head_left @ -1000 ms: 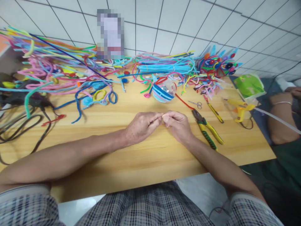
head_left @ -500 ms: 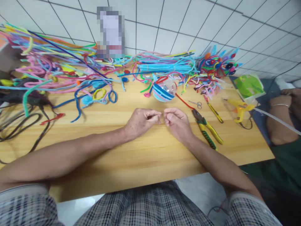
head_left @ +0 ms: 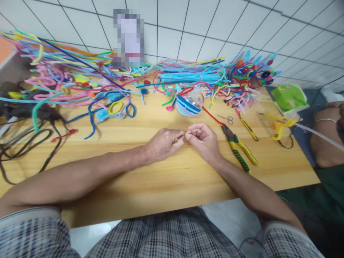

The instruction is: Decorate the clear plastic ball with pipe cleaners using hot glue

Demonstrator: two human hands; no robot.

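My left hand [head_left: 163, 144] and my right hand [head_left: 202, 139] rest on the wooden table [head_left: 161, 179], fingertips meeting in a pinch. Between them they grip a very small piece that I cannot make out. A clear ball wrapped in blue pipe cleaners [head_left: 189, 102] sits just beyond my hands. A red pipe cleaner [head_left: 212, 116] runs from the ball toward my right hand. Yellow-handled pliers [head_left: 240, 152] lie right of my right hand.
Heaps of coloured pipe cleaners [head_left: 67, 86] cover the back of the table. Small scissors [head_left: 225, 118], a yellow knife [head_left: 248, 128] and a yellow glue gun [head_left: 278, 127] lie at the right. Black cables [head_left: 24, 143] lie at the left. Another person's arm [head_left: 326, 136] is at the far right.
My hands stay pinched together, with the fingers shifting slightly. The view has drifted a little.
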